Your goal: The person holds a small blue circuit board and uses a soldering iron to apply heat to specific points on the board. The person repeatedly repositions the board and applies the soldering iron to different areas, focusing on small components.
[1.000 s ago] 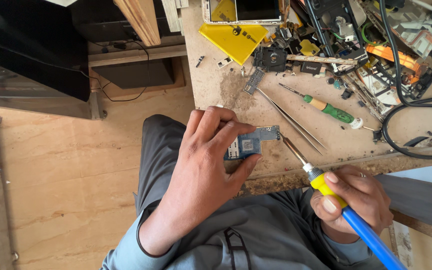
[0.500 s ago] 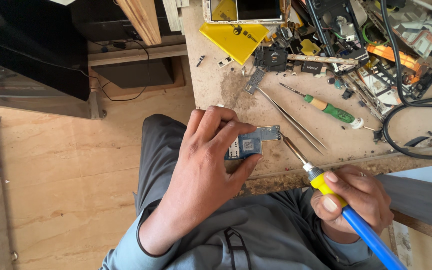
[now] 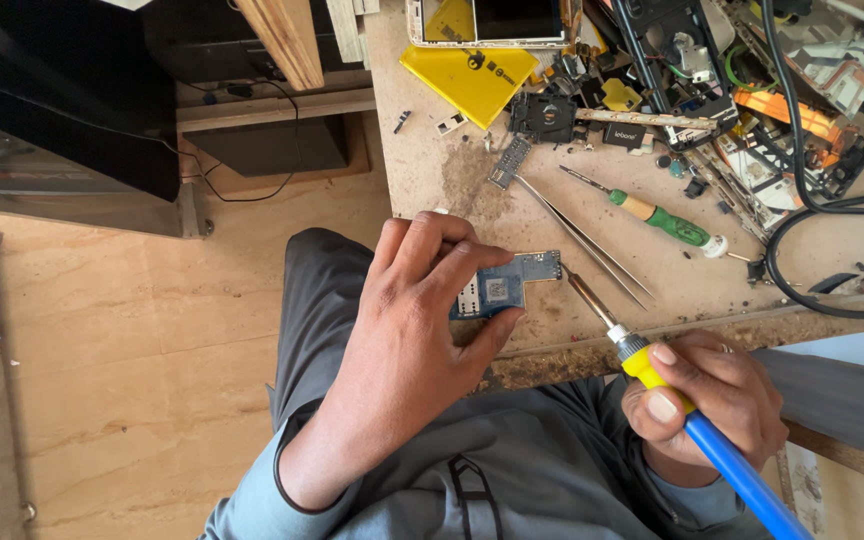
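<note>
My left hand [image 3: 412, 320] pinches a small blue circuit board [image 3: 502, 285] between thumb and fingers, holding it against the near edge of the worn wooden bench [image 3: 452, 180]. My right hand [image 3: 702, 400] grips a soldering iron [image 3: 652, 365] with a yellow collar and blue handle. Its metal tip touches the right end of the board. Part of the board is hidden under my fingers.
Metal tweezers [image 3: 582, 238] lie just beyond the board, next to a green-handled screwdriver [image 3: 652, 215]. A yellow plastic piece [image 3: 467, 75], a phone frame [image 3: 492, 22], black cables [image 3: 822, 280] and several dismantled phone parts crowd the bench's far side. A dark cabinet [image 3: 62, 100] stands at left.
The soldering iron's tip has edged slightly closer to the board's right end. My left hand holds the board in the same place.
</note>
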